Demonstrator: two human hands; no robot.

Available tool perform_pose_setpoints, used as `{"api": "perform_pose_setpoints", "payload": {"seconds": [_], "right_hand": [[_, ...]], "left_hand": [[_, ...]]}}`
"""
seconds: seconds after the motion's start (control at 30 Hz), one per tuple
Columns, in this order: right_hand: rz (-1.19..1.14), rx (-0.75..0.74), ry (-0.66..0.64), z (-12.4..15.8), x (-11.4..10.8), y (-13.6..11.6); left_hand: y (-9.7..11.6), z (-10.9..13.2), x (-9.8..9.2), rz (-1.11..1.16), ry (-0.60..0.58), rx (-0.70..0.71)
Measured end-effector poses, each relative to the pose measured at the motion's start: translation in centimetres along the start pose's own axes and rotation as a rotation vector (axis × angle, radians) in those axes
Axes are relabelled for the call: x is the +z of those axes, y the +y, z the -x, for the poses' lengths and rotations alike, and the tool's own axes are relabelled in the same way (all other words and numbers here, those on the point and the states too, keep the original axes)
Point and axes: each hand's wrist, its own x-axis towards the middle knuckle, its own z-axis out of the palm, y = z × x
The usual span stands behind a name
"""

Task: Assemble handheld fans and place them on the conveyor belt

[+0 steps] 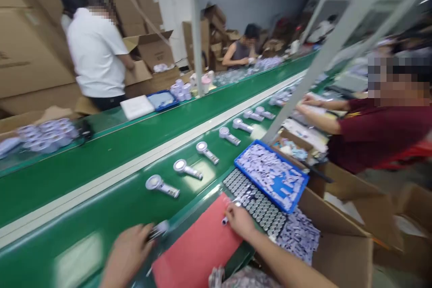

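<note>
My left hand, somewhat blurred, is closed around a small lilac handheld device at the near edge of the green belt; dark and metallic parts show on its handle. Over the red mat, my right hand pinches a small pale piece with a dark end; its exact kind is unclear. Just beyond the right hand sits a black tray of round silvery pieces. On the belt, a row of lilac round-headed devices with open handles leads away from me.
A blue tray of small lilac pieces overlaps the black tray. More pieces lie beside an open carton. A metal post rises at the bench. A co-worker in a dark red shirt sits at right; others work across the belt.
</note>
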Motion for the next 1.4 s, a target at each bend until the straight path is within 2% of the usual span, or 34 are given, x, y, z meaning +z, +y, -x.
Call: {"api": "perform_pose_setpoints", "payload": {"seconds": [0.03, 0.13, 0.17, 0.23, 0.33, 0.4, 0.53, 0.63, 0.7, 0.83, 0.97, 1.07, 1.17, 1.3, 1.4], "right_hand": [[0.027, -0.033, 0.002, 0.4, -0.2, 0.4], [-0.012, -0.086, -0.116, 0.3, -1.3, 1.8], [-0.034, -0.089, -0.150, 0.1, -1.6, 2.1], [-0.111, -0.081, -0.181, 0.0, -2.0, 2.4], [-0.212, -0.095, -0.237, 1.0, -1.9, 1.5], [-0.200, -0.144, -0.299, 2.2, -1.2, 0.2], [0.083, -0.271, -0.297, 4.1, 0.8, -3.0], [0.325, -0.280, -0.288, 5.0, 2.0, -4.8], [0.404, -0.277, -0.319, 5.4, 2.4, -5.4], [0.351, -0.330, -0.352, 5.7, 2.4, -5.0], [0.223, -0.420, -0.285, 4.7, 2.3, -4.0], [0.186, -0.398, -0.261, 3.4, 2.4, -3.7], [0.164, -0.330, -0.337, 2.4, 2.4, -3.4], [0.205, -0.402, -0.481, 2.8, 2.2, -2.8], [0.271, -0.429, -0.475, 3.8, 2.0, -2.7]], "left_hand": [[2.9, 0.9, 0.9, -0.037, 0.027, 0.050], [11.0, 1.9, 3.9, -0.010, 0.038, 0.184], [12.8, 1.9, 4.9, 0.008, 0.041, 0.194], [14.7, 2.1, 6.7, 0.031, 0.073, 0.143], [14.4, 3.4, 8.5, 0.114, 0.156, 0.034], [13.5, 4.3, 9.3, 0.229, 0.194, 0.028], [12.5, 4.6, 10.0, 0.430, 0.254, 0.095], [12.9, 4.3, 10.2, 0.475, 0.299, 0.123], [13.2, 4.3, 10.3, 0.493, 0.318, 0.128], [13.5, 4.2, 10.6, 0.553, 0.319, 0.075], [13.5, 3.5, 10.7, 0.596, 0.313, 0.009], [13.3, 2.8, 10.5, 0.602, 0.295, 0.011], [13.3, 3.2, 10.3, 0.599, 0.281, 0.019], [14.1, 4.9, 10.4, 0.577, 0.236, -0.011], [15.0, 5.5, 10.5, 0.519, 0.207, -0.070]]}}
